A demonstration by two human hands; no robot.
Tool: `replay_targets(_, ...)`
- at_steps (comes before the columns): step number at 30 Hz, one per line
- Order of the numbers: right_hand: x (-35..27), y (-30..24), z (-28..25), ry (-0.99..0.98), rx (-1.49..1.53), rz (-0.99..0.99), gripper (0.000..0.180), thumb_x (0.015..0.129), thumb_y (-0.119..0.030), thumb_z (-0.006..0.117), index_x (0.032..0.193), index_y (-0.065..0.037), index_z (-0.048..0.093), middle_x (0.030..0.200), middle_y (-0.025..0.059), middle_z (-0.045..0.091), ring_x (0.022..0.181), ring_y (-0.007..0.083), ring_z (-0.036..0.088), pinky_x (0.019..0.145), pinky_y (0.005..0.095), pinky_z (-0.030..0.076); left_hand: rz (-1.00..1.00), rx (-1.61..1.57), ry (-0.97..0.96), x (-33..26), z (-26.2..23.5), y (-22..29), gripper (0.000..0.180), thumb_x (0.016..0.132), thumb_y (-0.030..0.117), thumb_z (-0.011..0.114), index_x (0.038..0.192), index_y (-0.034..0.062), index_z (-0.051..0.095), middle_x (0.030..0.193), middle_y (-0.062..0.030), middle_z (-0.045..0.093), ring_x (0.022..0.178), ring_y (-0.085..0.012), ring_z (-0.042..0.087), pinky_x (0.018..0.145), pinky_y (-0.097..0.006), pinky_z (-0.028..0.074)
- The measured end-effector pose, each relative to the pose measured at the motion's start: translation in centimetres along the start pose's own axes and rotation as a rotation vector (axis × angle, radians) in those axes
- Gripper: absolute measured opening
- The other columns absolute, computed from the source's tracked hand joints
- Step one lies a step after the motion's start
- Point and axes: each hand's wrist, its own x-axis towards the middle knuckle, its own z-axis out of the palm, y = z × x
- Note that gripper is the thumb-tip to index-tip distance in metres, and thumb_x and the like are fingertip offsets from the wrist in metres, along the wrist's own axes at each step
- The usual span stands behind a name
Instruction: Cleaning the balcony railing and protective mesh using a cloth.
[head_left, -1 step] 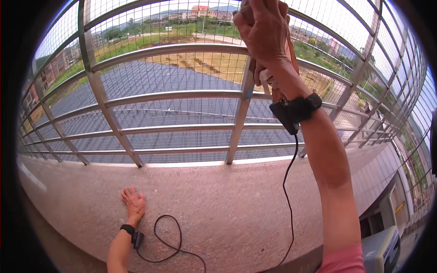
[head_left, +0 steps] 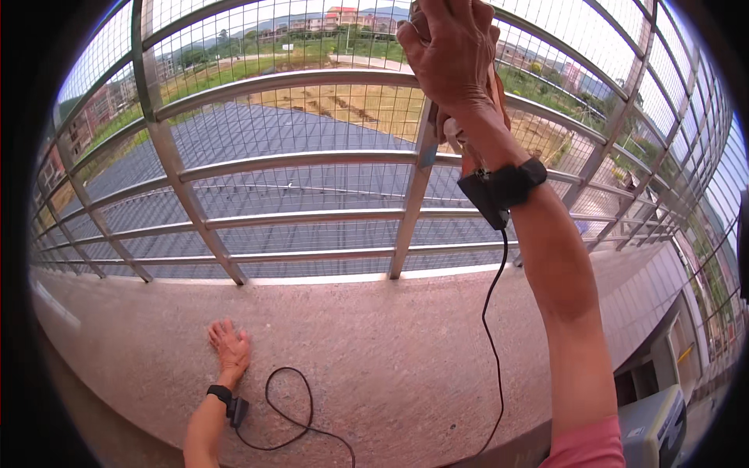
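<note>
Currently left hand (head_left: 228, 347) open, palm down on pinkish ledge (head_left: 374, 351), lower left; right hand (head_left: 454, 58) curled, top centre by metal railing (head_left: 413, 195), can't tell what it grips

Out at ten o'clock it's a broad dark ribbed roof (head_left: 265, 134), a yellowish field (head_left: 384, 105) sits at twelve with pale buildings (head_left: 343, 21) high beyond it, and here's a grey boxy unit (head_left: 641, 435) at four.

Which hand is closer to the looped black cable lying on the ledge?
Left. The left hand rests on the pinkish ledge beside the black cable, toward the picture's upper left; the right hand is raised by the metal grille, much farther off.
</note>
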Motion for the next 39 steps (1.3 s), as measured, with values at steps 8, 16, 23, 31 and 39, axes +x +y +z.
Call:
replay_targets(8,-5.4,-1.2,0.0,0.01,0.15,-0.02,0.025,0.082,-0.011,0.058,0.106,-0.009,0.063,0.12,0.0107,0.059,0.107,0.0289,0.055,0.091,0.0425,0.041,0.037,0.025,0.027,0.0,1.6,-1.1,0.054,0.083,0.024,0.056,0.128,0.0002,0.039,0.132,-0.0252,0.033,0.127,-0.0473,0.027,0.105,-0.06,0.021)
replay_targets(16,-8.6,-0.9,0.3,0.058,0.221,0.033,0.022,0.082,-0.011,0.058,0.104,-0.012,0.062,0.131,0.0125,0.051,0.115,0.0283,0.049,0.092,0.0397,0.037,0.066,0.061,0.006,0.1,1.5,-1.3,0.054,0.083,0.024,0.055,0.129,-0.0003,0.038,0.131,-0.0231,0.034,0.125,-0.0434,0.027,0.104,-0.057,0.022)
replay_targets(23,-16.0,-3.6,0.0,-0.172,0.201,0.006,0.022,0.075,-0.018,0.072,0.094,-0.019,0.063,0.104,0.0051,0.057,0.09,0.0225,0.056,0.072,0.0373,0.048,0.077,0.042,0.009,0.3,1.3,-1.2,0.058,0.083,0.026,0.055,0.132,-0.0008,0.038,0.133,-0.0254,0.032,0.126,-0.0455,0.025,0.104,-0.059,0.02)
replay_targets(31,-20.8,-4.9,-3.4,-0.198,0.339,0.323,0.02,0.074,-0.014,0.069,0.09,-0.014,0.057,0.101,0.0079,0.053,0.093,0.0256,0.053,0.07,0.0374,0.045,0.065,0.021,0.037,0.1,1.7,-1.1,0.057,0.083,0.025,0.056,0.131,-0.0004,0.039,0.131,-0.0261,0.035,0.125,-0.045,0.027,0.105,-0.058,0.02)
replay_targets(39,-25.6,-8.7,-6.0,-0.498,0.419,0.328,0.029,0.072,-0.005,0.069,0.097,-0.017,0.061,0.111,0.0063,0.049,0.099,0.0291,0.053,0.085,0.0409,0.047,0.053,0.005,0.002,-0.1,0.6,-0.9,0.053,0.082,0.023,0.056,0.126,-0.0012,0.042,0.13,-0.0263,0.035,0.123,-0.0436,0.029,0.105,-0.056,0.021)
